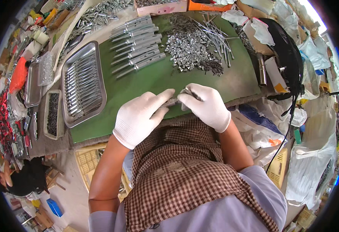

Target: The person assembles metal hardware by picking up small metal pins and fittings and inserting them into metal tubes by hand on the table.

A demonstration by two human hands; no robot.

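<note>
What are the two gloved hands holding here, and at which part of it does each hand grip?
A slim metal rod piece is held between both hands: the left hand pinches its left end, the right hand its right end, over the green mat.

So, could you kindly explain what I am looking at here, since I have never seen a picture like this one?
There is no machine here. The picture comes from a wide fisheye camera worn on a person's head, looking down at their own hands, so straight edges bend near the rim. The left hand and the right hand wear white gloves and together hold a slim metal piece over a green work mat. On the mat lie a row of long metal rods, a heap of small shiny metal parts, thin metal pins and a small dark pile of screws. To the left a steel tray holds more rods. A checked cloth covers the person's lap.
</note>
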